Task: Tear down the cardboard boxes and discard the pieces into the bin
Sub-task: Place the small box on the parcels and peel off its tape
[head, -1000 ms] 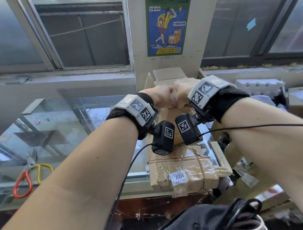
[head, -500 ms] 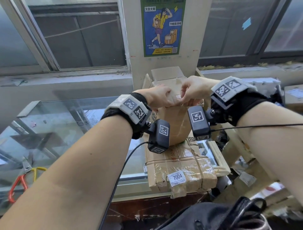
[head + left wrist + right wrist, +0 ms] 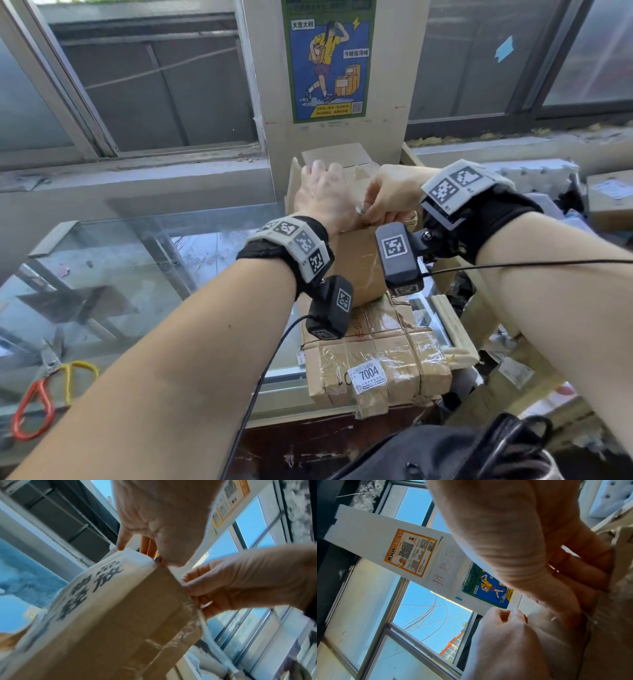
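Note:
A brown cardboard box (image 3: 356,260) stands upright on a taped parcel labelled 7004 (image 3: 376,359). My left hand (image 3: 325,195) lies over the box's top, its fingers bent down over the top edge. In the left wrist view those fingers (image 3: 123,539) touch the top corner of the box (image 3: 120,615). My right hand (image 3: 387,205) pinches a strip of clear tape (image 3: 211,635) at the box's top front edge. That strip trails loose down the box's side. No bin is in view.
A glass-topped case (image 3: 137,274) fills the left, with red and yellow loops (image 3: 34,407) near its front. A pillar with a poster (image 3: 329,61) rises behind the box. Parcels (image 3: 609,198) and white foam (image 3: 534,174) lie to the right, and a black bag (image 3: 445,455) lies below.
Both hands were fists pressed together at the box's top. The left hand has moved onto the box top. The right hand has drawn away to the right with the tape.

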A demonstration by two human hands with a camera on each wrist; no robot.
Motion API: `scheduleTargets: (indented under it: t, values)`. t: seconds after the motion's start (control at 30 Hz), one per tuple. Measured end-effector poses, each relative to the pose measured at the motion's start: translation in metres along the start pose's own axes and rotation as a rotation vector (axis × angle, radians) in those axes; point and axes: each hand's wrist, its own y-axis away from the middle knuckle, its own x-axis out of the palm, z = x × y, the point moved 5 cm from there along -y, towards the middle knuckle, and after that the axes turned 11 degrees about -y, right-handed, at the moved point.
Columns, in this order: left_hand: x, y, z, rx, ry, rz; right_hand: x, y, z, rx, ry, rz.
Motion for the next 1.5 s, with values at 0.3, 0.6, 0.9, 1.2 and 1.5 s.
scheduleTargets:
  t: [0.3,0.6,0.9,1.2,1.5]
  values:
    - [0.023,-0.015,-0.008,0.104,-0.003,0.052,0.004,0.026,0.014,-0.105,0.225,-0.231]
    - [0.027,-0.015,-0.003,0.095,-0.061,0.110,0.015,0.024,0.020,-0.273,0.429,-0.316]
    - [0.028,-0.014,-0.004,0.051,-0.016,0.108,0.007,0.020,0.014,-0.245,0.358,-0.380]
    - [0.034,-0.020,-0.003,0.037,-0.001,0.105,0.009,0.017,0.012,-0.308,0.380,-0.492]
    - [0.032,-0.020,-0.002,0.008,0.043,0.094,-0.004,0.009,-0.001,-0.309,0.283,-0.466]
